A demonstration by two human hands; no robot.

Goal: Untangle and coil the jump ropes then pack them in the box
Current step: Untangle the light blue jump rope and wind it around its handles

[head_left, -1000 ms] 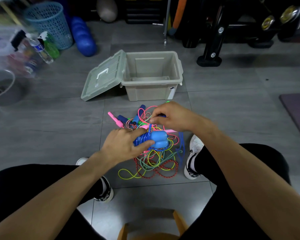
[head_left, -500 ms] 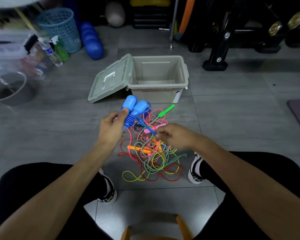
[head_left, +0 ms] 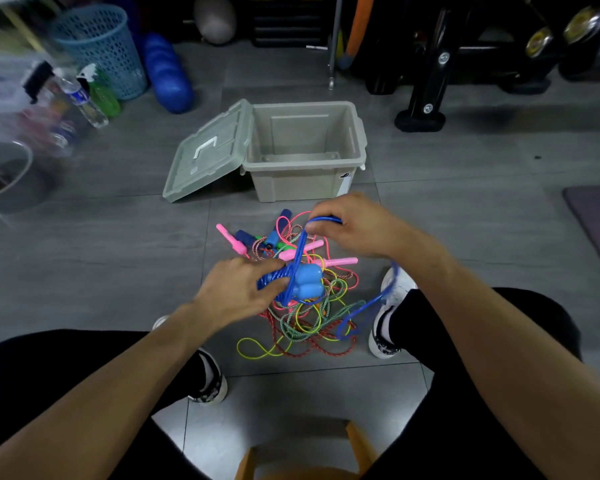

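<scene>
A tangle of coloured jump ropes [head_left: 302, 317] lies on the floor between my feet, with pink, green and dark blue handles sticking out. My left hand [head_left: 236, 289] grips the blue jump rope [head_left: 305, 282] by its two light blue handles, with several turns of cord wound beside them. My right hand [head_left: 350, 226] pinches the blue cord higher up, and a loose loop of it hangs down to the right past my shoe. The beige box [head_left: 357, 133] stands open and empty behind the pile, its lid [head_left: 205, 154] leaning at its left side.
A blue mesh basket [head_left: 101, 46], bottles [head_left: 87, 98] and a blue roller [head_left: 168, 74] stand at the back left. Black gym equipment [head_left: 430, 74] fills the back right, and a dark mat [head_left: 596, 220] lies at the right edge. A wooden stool edge [head_left: 302, 462] shows below me.
My left hand has brought the blue handles back down over the pile. My right hand has risen from the tangle and now pinches the blue cord above them.
</scene>
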